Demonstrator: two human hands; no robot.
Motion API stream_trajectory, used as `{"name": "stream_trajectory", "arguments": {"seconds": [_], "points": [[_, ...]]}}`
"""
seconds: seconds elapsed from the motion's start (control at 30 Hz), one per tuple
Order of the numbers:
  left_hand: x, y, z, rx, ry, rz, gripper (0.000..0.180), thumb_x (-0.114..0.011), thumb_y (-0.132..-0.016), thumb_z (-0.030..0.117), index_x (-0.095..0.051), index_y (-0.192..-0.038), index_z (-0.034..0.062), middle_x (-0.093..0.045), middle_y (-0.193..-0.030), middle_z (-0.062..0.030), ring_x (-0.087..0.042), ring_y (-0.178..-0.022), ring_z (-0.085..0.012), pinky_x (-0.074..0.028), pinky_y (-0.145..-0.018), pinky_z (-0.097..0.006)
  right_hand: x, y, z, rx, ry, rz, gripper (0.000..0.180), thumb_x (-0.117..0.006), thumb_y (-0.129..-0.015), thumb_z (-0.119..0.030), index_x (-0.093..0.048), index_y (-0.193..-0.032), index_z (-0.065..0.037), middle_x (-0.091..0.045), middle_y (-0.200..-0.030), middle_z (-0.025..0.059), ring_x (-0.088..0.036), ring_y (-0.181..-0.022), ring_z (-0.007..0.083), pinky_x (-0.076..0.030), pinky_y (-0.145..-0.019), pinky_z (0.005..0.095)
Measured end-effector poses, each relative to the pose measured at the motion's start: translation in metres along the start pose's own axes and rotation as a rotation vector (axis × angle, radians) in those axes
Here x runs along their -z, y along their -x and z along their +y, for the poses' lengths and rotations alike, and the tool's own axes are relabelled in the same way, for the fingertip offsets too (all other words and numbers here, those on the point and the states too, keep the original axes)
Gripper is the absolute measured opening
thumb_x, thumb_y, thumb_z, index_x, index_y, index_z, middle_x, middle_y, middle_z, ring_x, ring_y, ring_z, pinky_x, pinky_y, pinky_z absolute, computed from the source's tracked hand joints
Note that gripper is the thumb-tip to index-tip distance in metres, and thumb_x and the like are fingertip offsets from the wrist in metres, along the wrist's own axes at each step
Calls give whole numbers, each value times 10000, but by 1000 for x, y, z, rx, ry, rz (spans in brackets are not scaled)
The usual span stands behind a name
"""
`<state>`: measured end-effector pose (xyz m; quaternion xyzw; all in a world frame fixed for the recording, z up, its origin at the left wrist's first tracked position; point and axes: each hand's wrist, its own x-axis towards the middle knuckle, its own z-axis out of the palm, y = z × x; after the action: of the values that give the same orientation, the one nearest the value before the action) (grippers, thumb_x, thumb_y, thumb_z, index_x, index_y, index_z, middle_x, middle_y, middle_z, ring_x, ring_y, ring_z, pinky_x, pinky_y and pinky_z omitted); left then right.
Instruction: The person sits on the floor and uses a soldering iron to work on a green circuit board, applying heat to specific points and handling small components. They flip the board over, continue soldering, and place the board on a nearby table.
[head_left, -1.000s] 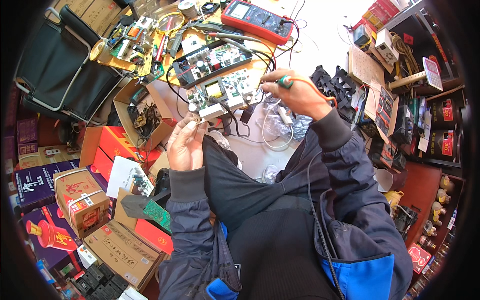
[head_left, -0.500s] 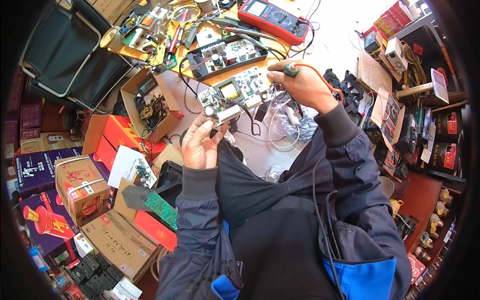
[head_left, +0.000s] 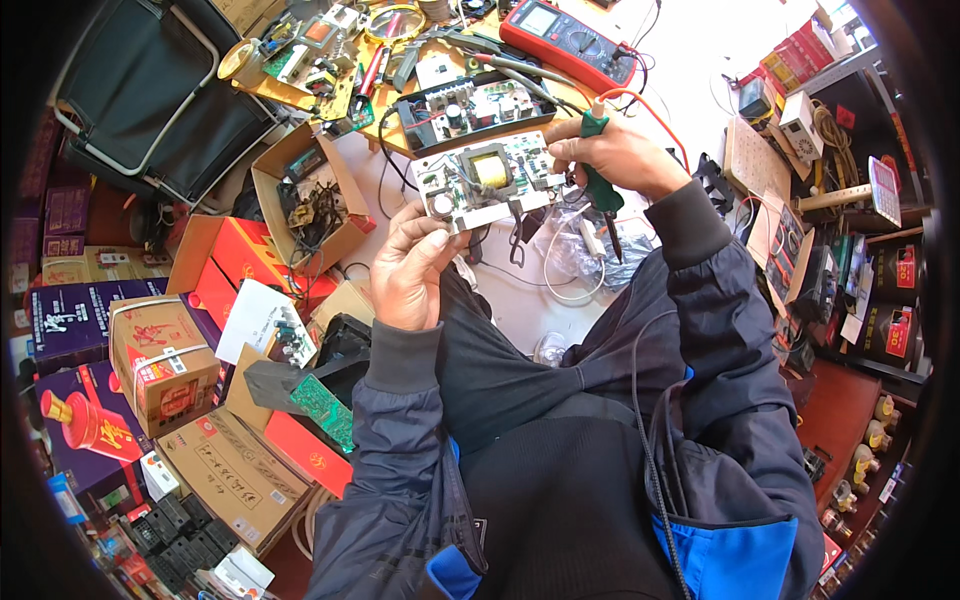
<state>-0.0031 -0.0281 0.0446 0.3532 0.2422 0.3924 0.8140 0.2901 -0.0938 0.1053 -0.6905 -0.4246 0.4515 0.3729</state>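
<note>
My left hand (head_left: 412, 268) pinches the lower left corner of a circuit board (head_left: 530, 162) held up above my lap. The board's component side shows, with a yellow-wound transformer (head_left: 489, 171) near its middle and a pale metal strip along the near edge. My right hand (head_left: 625, 155) is closed round the green handle of what looks like a soldering iron (head_left: 600, 185), its dark tip pointing down and an orange cord leaving its top. The thumb and forefinger of that hand also touch the board's right end. Black wires hang under the board.
Beyond the board, a black open case with another circuit board (head_left: 475, 108) lies on the yellow table, near a red multimeter (head_left: 568, 42). An open carton of wires (head_left: 318, 190) stands to the left. Stacked boxes (head_left: 165, 365) fill the left side; a plastic bag (head_left: 575, 250) lies below.
The board has turned so its component side faces up more toward me and sits slightly further right. In my right hand the iron has swung, its tip now showing below the hand.
</note>
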Motion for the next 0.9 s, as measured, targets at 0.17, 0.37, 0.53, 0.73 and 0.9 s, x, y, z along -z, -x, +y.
{"name": "stream_trajectory", "arguments": {"seconds": [0.17, 0.37, 0.53, 0.73, 0.9], "points": [[-5, -2, 3, -9, -51, 30, 114, -666, -906, 6, -683, -1001, -53, -515, -1382, -76, -646, -1098, -244, -557, -958, -421, 7, -7, -1, -53, -101, -18, 200, -655, -972, -181, -703, -1026, 5, -700, -796, 35, -585, -637, 84, -488, -604, 230], [-6, -6, 0, -36, -33, -10, 108, -678, -898, 7, -675, -991, -49, -451, -1470, -122, -638, -1102, -233, -549, -935, -385, 7, -1, 3, -60, -64, 57, 168, -684, -954, -213, -692, -940, -46, -676, -793, 1, -570, -653, 74, -466, -605, 232], [-6, -12, -1, -76, -64, -55, 99, -654, -886, -17, -672, -980, -40, -440, -1488, -148, -594, -1174, -216, -495, -990, -369, 5, 16, 7, 51, -106, 179, 192, -693, -938, -225, -695, -966, -35, -689, -809, 6, -580, -643, 73, -478, -600, 242], [-2, -41, -4, -136, -232, -174, 106, -644, -893, -7, -676, -992, -28, -463, -1493, -173, -551, -1259, -240, -464, -1040, -387, 11, 29, 8, 130, -133, 309, 200, -683, -955, -222, -681, -1028, -35, -636, -787, -9, -558, -670, 55, -457, -603, 214], [3, -56, -13, -117, -189, -183, 116, -648, -891, -33, -678, -1002, -46, -447, -1503, -203, -540, -1274, -255, -463, -1056, -392, 4, 27, 10, 202, -45, 422, 220, -695, -951, -215, -692, -1030, -10, -650, -778, -4, -588, -680, 68, -460, -614, 233]]}}
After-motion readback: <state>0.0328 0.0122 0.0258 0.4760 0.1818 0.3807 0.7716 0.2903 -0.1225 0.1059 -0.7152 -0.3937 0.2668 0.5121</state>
